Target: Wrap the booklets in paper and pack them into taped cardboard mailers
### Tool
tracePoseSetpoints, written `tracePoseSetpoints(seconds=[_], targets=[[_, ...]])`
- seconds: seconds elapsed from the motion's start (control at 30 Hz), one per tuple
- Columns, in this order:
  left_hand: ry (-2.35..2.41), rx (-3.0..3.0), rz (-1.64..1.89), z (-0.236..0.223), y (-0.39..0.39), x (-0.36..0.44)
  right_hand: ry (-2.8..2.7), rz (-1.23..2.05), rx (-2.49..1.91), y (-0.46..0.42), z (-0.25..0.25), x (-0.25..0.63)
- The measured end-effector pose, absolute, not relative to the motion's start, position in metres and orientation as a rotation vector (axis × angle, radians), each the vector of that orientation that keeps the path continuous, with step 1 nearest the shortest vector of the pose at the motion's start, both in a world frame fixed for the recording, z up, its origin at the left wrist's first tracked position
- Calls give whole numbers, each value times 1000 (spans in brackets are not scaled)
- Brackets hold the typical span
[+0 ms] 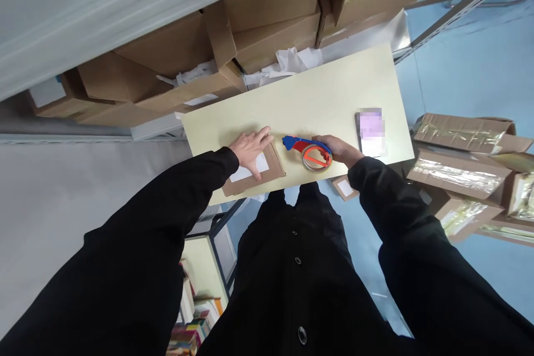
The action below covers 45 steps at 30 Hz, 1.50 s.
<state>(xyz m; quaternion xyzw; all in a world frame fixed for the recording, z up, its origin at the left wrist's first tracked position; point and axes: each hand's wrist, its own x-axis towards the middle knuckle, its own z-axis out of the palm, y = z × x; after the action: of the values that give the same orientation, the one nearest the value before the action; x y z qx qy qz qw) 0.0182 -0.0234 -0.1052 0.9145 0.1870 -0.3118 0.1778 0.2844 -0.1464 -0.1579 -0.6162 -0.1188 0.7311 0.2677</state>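
Note:
A small brown cardboard parcel with a white label lies at the near edge of a pale yellow table. My left hand rests flat on top of it, fingers stretched out. My right hand is closed around the handle of a tape dispenser with a blue and red frame and a roll of clear tape, which sits on the table just right of the parcel.
A blurred rectangular item lies near the table's right end. Large cardboard boxes with white paper are stacked behind the table. More taped boxes sit on the blue floor at right. A small parcel lies on the floor.

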Motion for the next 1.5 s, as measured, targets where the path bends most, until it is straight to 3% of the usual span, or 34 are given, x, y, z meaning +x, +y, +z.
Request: tracePoseSetpoints(seconds=[0.57,0.8,0.97,1.13,1.27,1.5], targets=[[744,2528,-744,-108,-26,7,-358,1997,-1726,-252,-137,323],[1509,2303,-502,-115,-17,-20,-295,1930,-1704,-154,-149,282],[1824,1953,-701,-131,-9,-23,-344,1847,-1716,-75,-146,266],[1495,2191,-813,-105,-10,-28,-425,1907,-1801,-51,-140,269],[750,2522,-780,-79,-6,-21,-444,1928,-1777,-54,-144,278],[39,2573,-810,-101,13,8,-452,1982,-1712,-58,-157,286]])
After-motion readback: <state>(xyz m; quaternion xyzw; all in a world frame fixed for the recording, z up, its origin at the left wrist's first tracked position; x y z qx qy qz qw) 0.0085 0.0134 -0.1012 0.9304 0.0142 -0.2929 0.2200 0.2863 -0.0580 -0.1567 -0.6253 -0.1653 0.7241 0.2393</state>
